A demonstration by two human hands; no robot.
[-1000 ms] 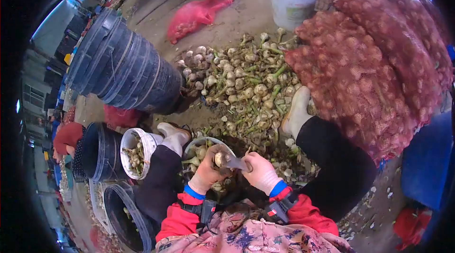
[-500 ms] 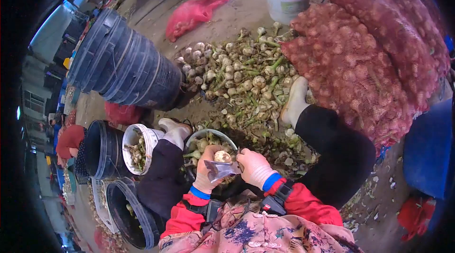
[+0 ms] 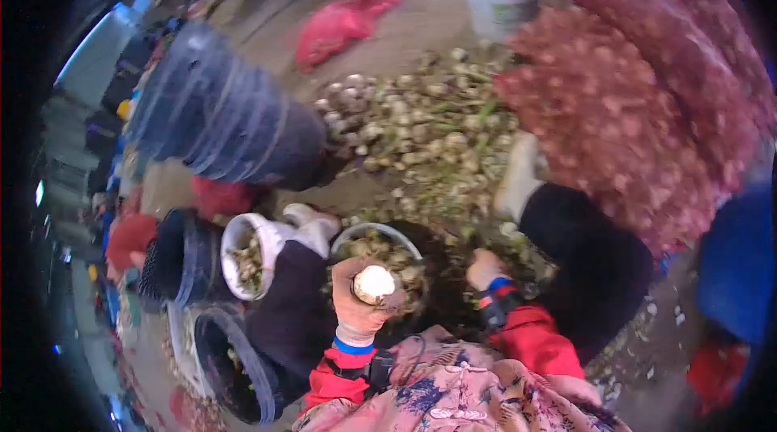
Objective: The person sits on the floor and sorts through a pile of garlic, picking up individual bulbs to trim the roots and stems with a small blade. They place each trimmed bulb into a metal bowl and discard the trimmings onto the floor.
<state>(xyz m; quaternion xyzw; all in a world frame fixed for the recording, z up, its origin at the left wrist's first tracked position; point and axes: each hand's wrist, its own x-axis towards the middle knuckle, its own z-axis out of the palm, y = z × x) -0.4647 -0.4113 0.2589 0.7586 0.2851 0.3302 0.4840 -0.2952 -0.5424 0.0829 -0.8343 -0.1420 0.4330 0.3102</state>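
My left hand (image 3: 361, 307), in a pale glove, is closed around a garlic bulb (image 3: 374, 284) whose bright white face points up. It is held above the near side of a bucket (image 3: 407, 243) of garlic between my legs. My right hand (image 3: 486, 270), also gloved, is to the right of that bucket, over scattered garlic trimmings. Its fingers look curled but are blurred, and whatever is in them cannot be made out. Ahead lies a heap of garlic bulbs (image 3: 429, 137), some with green stalks.
Stacked dark buckets (image 3: 231, 112) lean at left. A white bucket (image 3: 231, 270) of trimmings and dark tubs (image 3: 206, 343) stand beside my left leg. Red mesh sacks (image 3: 607, 100) of bulbs are at right, with a blue container (image 3: 736, 262). Another person (image 3: 133, 239) is at far left.
My right hand has moved right, away from the bulb and my left hand. The broad metal blade seen between the hands earlier no longer shows. The view has shifted slightly.
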